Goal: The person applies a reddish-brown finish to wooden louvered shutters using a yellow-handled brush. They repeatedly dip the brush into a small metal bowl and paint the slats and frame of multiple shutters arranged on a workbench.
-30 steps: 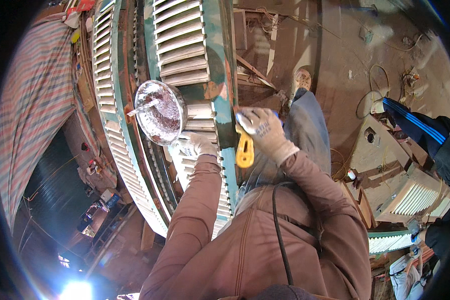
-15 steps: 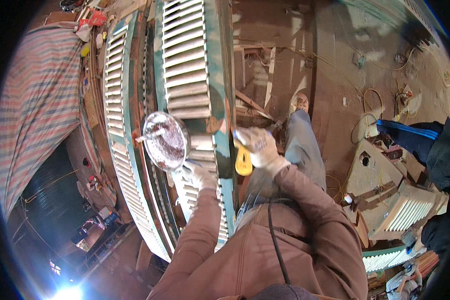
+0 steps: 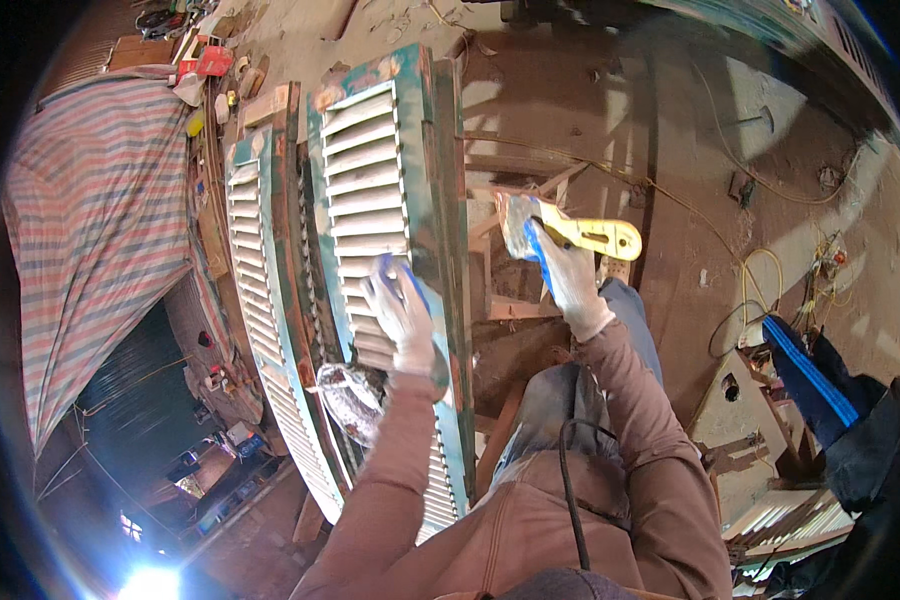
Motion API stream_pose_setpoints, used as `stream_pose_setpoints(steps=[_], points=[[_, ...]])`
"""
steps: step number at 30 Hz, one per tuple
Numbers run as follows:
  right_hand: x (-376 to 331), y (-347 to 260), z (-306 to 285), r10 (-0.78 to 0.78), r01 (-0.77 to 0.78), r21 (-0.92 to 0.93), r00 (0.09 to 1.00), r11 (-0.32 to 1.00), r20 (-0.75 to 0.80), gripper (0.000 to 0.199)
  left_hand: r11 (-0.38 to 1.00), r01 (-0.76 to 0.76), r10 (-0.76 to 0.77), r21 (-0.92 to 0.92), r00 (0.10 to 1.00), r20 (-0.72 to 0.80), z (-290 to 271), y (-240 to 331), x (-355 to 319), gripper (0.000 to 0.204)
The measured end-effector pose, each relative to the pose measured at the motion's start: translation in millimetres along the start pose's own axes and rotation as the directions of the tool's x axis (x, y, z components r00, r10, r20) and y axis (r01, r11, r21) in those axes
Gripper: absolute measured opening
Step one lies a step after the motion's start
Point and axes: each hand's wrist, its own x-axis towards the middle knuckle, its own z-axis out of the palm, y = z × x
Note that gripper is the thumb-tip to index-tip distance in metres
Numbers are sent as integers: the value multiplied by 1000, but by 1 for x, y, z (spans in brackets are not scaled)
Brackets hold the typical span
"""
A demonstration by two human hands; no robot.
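My right hand (image 3: 568,280), in a white and blue work glove, is closed on a putty knife (image 3: 595,237) with a yellow handle. Its wide, smeared blade points left, past the edge of a green louvered shutter (image 3: 429,200). My left hand (image 3: 402,312), gloved the same way, is over the shutter's white slats with its fingers stretched out and nothing in them. Closer to me, a metal bowl (image 3: 353,402) smeared with greyish paste rests on the shutter, partly hidden by my left forearm.
A second louvered shutter (image 3: 270,330) stands alongside on the left. Beyond it hangs a striped tarp (image 3: 100,230). Cables (image 3: 755,290) trail over the floor at right, near wooden panels (image 3: 735,420) and dark clothing (image 3: 820,370). A bright light (image 3: 148,583) glares at lower left.
My left hand has left the bowl's rim and moved forward over the slats. The putty knife has gone up and right in my right hand, its handle swinging out to the right.
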Motion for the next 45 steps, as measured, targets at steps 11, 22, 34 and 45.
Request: stream_pose_setpoints(steps=[11,22,34,45], points=[[209,-17,66,-517,396,-588,855,705,-44,25,822,250,-272,513,962,-33,98,31,133,61],[288,-52,110,-215,176,-199,957,964,-196,29,836,226,-251,500,968,-18,95,32,136,59],[243,-95,90,-307,318,-291,948,903,83,41,813,228,-274,535,962,7,98,29,136,57],[293,-34,121,75,-57,146,990,988,-116,20,842,170,-194,512,981,-8,98,30,139,55]])
